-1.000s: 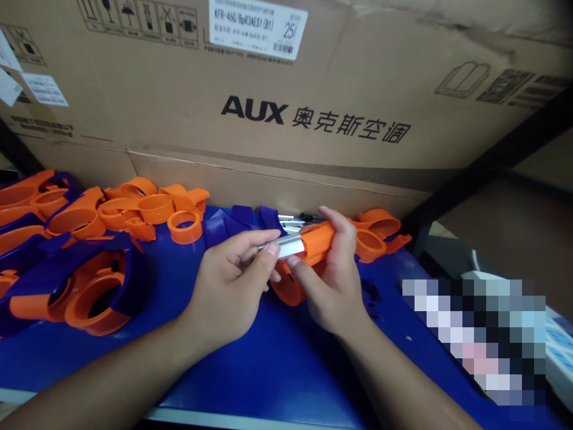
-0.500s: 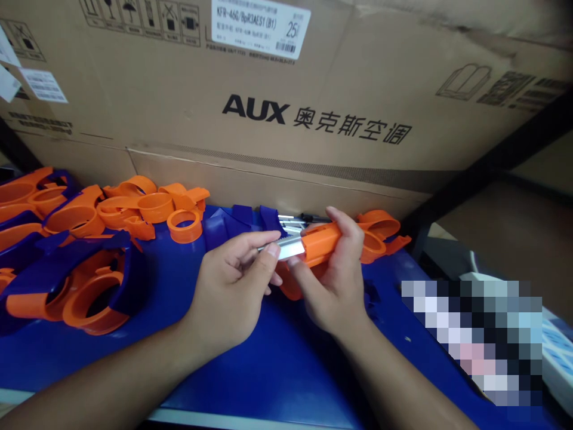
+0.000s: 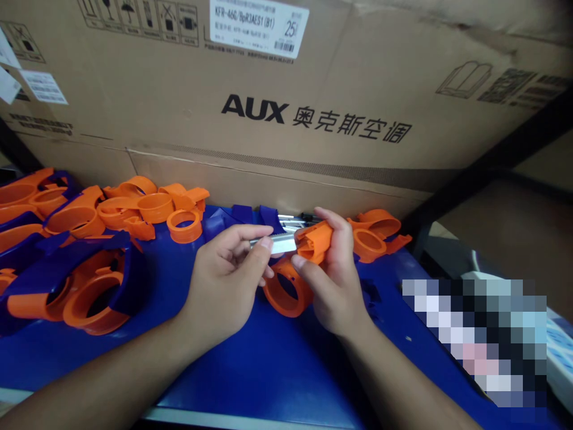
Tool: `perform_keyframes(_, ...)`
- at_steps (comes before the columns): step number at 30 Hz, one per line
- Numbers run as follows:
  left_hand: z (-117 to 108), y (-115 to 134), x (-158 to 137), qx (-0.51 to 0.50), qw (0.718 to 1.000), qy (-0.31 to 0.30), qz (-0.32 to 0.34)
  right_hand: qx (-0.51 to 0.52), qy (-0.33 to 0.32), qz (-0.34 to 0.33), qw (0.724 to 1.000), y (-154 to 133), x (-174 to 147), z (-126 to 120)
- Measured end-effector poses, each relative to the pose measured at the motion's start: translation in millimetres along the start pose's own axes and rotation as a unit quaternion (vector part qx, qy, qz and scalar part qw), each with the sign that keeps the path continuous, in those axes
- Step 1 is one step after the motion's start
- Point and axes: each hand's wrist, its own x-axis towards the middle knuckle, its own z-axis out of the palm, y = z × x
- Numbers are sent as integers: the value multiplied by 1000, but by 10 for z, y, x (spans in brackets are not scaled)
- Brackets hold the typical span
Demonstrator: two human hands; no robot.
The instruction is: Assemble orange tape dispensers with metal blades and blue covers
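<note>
My left hand (image 3: pixel 228 278) is closed, pinching a shiny serrated metal blade (image 3: pixel 283 243) between thumb and fingers. In my right hand (image 3: pixel 338 275) is an orange plastic tape dispenser part (image 3: pixel 315 240), gripped with the fingers behind it and the thumb in front. Its round ring (image 3: pixel 289 294) hangs below, tilted toward me. The blade's right end lies right beside the slotted end of the orange part; whether they touch I cannot tell. Behind my hands, more metal strips (image 3: pixel 290 222) lie partly hidden.
Orange tape dispenser parts (image 3: pixel 154 208) and blue-and-orange dispensers (image 3: pixel 96 298) lie at left. Blue plastic pieces (image 3: pixel 237 220) and another orange part (image 3: pixel 373 239) sit near the back. A large cardboard box (image 3: pixel 179 119) rises behind the blue tabletop (image 3: pixel 250 382). A blurred-out item (image 3: pixel 478 346) is at right.
The orange part has turned in my right hand, so its slotted end and ring now show more. The blade has shifted slightly left with my left hand.
</note>
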Motion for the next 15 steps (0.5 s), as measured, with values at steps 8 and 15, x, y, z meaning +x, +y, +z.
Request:
perform_keyframes(8,-9,-24,-2,-2,1000,-11,13,-34,4,-27,999,-3,-7,-1)
perform_keyframes(15,-9,-58,-31,34,996,-67,50,-60,31,-34,997,-29,-15,26)
